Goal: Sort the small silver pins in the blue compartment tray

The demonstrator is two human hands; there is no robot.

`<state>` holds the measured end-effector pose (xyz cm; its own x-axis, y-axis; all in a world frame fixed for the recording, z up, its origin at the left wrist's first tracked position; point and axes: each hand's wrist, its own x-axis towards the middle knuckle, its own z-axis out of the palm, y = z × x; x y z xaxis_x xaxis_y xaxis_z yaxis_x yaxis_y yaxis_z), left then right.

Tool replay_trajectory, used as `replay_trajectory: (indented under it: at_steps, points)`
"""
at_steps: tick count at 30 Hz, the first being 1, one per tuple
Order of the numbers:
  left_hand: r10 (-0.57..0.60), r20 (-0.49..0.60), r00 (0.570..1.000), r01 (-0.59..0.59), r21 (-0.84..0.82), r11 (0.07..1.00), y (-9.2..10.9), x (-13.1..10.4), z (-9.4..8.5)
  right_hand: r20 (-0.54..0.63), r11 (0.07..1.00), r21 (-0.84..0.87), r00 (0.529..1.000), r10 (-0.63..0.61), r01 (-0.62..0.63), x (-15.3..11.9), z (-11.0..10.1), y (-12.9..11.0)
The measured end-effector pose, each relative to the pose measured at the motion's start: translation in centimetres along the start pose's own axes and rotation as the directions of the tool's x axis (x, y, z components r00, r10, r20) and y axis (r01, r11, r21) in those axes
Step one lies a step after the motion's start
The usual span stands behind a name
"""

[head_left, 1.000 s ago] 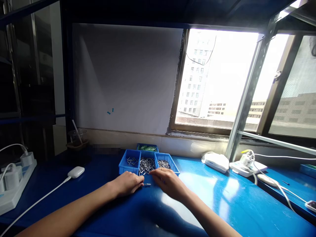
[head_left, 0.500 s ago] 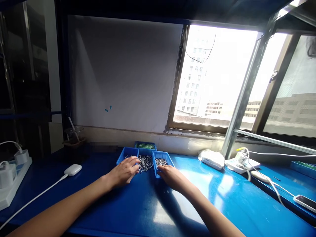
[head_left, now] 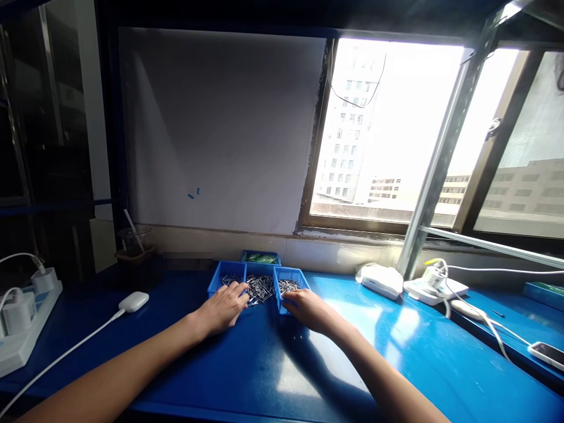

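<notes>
My left hand (head_left: 224, 305) is at the front of the left blue bin (head_left: 214, 276), which holds a few small metal pieces, thin like screws or rivets. Its fingers are bent together, and whatever they grip is hidden. Between the two bins lies a heap of the same dark and silver pieces (head_left: 259, 288), close to my left fingertips. At the front rim of the right blue bin (head_left: 301, 279), my right hand (head_left: 305, 306) reaches in with curled fingers. More metal pieces (head_left: 288, 285) fill that bin; its fingertips are partly hidden.
Behind the bins stands another blue bin with green contents (head_left: 261, 258). A white earphone case (head_left: 133, 302) with a cable and a power strip (head_left: 30, 329) are on the left. To the right are a white device (head_left: 379, 280), a charger (head_left: 434, 282) and a phone (head_left: 547, 355).
My left hand has drawn slightly down and toward me, uncovering more of the left bin and its pieces. My right hand stays at the right bin. The view has shifted a little.
</notes>
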<state>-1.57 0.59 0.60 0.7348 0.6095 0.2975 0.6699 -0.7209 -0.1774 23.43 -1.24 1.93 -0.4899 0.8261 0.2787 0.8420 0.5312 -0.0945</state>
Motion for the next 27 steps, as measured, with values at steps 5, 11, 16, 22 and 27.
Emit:
replay_trajectory:
  at_steps: [5,11,16,22,27]
  points:
    - [0.057,-0.035,0.998,-0.058,-0.046,0.997,-0.7,-0.1,0.2,-0.015,0.999,0.041,1.0,-0.026,0.026,0.0,0.2,0.5]
    - [0.054,-0.057,0.997,-0.056,-0.041,0.998,-0.7,-0.1,0.3,-0.028,0.995,0.091,0.999,-0.036,0.039,0.2,0.2,1.2]
    - [0.078,-0.116,0.99,-0.081,-0.022,0.996,-0.6,-0.2,0.2,-0.226,0.994,0.077,0.972,-0.061,0.081,0.1,-0.5,-0.4]
    - [0.168,-0.205,0.964,-0.171,0.002,0.985,0.6,-0.1,-0.1,-0.161,0.966,0.193,0.977,-0.141,0.171,-0.2,1.2,-3.7]
    - [0.204,-0.083,0.976,-0.208,-0.053,0.977,1.2,0.0,0.6,-0.01,0.966,0.217,0.99,-0.144,0.142,-0.1,2.0,-3.5]
